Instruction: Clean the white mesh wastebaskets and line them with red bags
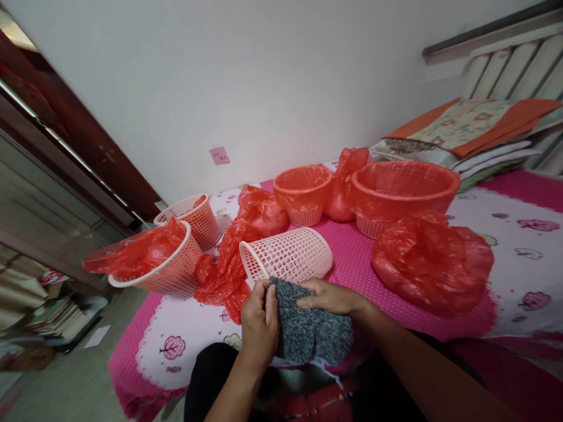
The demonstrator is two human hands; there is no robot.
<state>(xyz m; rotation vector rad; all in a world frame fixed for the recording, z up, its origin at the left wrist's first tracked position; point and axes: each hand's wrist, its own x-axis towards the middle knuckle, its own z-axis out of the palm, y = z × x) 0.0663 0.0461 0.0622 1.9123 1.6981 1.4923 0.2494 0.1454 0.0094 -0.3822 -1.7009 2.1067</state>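
Both of my hands hold a dark grey, speckled knitted piece (310, 328) just above my lap. My left hand (259, 325) pinches its upper left corner, thumb pressed over the fabric. Along its top edge my right hand (329, 297) grips it, thumb in front and fingers behind. A pale thread (328, 370) hangs from its lower edge. Right behind my hands, a pink mesh basket (292, 255) lies on its side, its mouth facing left. Whether the knitted piece touches the basket, I cannot tell.
Pink baskets with red plastic bags (149, 252) stand at left, and red-lined baskets (303, 181) at back centre and right. Red bags (433, 264) lie between and beside them on the bed (347, 249). Folded textiles (470, 126) are stacked by a radiator (519, 70).
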